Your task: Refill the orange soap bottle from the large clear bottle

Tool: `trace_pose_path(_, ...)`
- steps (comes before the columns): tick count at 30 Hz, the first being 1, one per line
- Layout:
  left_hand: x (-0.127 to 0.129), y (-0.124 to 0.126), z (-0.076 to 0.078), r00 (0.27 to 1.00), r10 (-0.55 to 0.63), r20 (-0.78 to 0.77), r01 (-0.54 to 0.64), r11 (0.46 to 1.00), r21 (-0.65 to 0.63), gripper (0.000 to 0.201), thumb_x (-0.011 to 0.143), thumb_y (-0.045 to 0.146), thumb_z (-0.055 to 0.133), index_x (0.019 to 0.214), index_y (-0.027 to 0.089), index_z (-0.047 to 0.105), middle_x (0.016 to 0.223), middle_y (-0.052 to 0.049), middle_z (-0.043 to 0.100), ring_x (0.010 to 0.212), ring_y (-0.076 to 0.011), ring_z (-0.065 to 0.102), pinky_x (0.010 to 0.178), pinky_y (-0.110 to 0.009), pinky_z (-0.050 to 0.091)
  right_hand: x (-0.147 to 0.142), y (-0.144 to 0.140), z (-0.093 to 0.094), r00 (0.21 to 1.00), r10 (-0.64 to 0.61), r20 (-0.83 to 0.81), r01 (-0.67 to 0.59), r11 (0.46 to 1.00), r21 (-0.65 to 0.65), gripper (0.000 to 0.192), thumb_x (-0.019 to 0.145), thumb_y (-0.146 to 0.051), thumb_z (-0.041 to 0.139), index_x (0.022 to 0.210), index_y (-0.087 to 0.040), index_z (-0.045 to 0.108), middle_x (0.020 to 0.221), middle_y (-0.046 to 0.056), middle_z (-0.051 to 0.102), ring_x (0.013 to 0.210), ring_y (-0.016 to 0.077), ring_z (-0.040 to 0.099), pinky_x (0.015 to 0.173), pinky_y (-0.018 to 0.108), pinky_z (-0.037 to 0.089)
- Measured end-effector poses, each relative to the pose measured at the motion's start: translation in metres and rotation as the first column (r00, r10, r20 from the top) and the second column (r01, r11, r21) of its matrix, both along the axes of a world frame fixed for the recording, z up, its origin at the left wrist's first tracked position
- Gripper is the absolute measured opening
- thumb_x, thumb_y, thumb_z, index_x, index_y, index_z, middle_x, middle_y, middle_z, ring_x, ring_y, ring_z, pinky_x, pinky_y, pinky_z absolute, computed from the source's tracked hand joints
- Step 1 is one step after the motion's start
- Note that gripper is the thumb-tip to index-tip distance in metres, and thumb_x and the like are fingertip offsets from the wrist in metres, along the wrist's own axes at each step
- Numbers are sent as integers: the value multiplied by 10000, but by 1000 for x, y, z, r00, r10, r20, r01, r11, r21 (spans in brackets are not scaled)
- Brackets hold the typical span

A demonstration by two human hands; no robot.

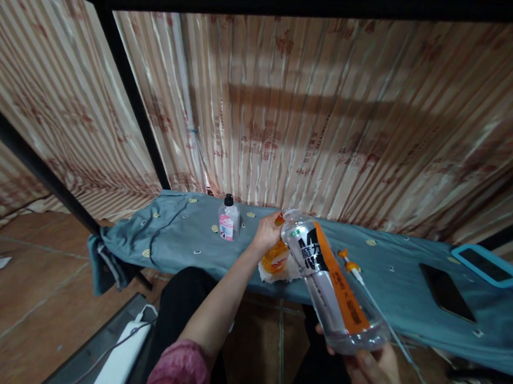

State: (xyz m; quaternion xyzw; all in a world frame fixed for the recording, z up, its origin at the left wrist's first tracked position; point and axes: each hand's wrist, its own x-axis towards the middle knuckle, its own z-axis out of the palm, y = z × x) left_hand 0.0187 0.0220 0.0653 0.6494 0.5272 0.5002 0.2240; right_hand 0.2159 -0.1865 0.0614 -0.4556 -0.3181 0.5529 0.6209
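My right hand (372, 367) holds a large clear drink bottle (321, 275) by its base. The bottle has an orange, black and silver label, and it tilts with its neck up and to the left. At that neck, the fingers of my left hand (268, 231) are closed on a small orange piece that looks like a cap (280, 218). Directly below the left hand, a bottle of orange liquid (274, 260) rests on white tissue (293, 271); its top is hidden. An orange-and-white pump head (349, 263) with a long thin white tube lies right of the clear bottle.
A blue-green patterned cloth (185, 231) covers the long surface. On it are a bottle with a black cap (228, 219), a dark phone (447, 292) and a light-blue framed object (491, 265). Black metal posts (132, 94) and a striped curtain (264, 118) stand around. A white power strip (121, 357) lies lower left.
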Motion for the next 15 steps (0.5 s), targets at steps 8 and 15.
trace_pose_path(8, -3, -5, 4, 1000, -9, 0, 9, 1000, -7, 270, 889, 344, 588, 978, 138, 737, 811, -42, 741, 723, -188, 657, 747, -282, 508, 1, -1, -1, 1000, 4, 6, -4, 1000, -3, 743, 610, -551, 854, 1168, -184, 527, 914, 120, 748, 776, 176, 692, 678, 191, 524)
trace_pose_path(15, -2, -3, 2, 999, -40, 15, 40, 999, 19, 293, 908, 401, 565, 919, 157, 727, 808, -37, 739, 785, -200, 664, 755, -274, 507, -10, -6, 9, 999, -29, 20, 29, 1000, -12, 734, 630, -561, 835, 1184, -197, 521, 915, 104, 751, 759, 162, 687, 666, 183, 511)
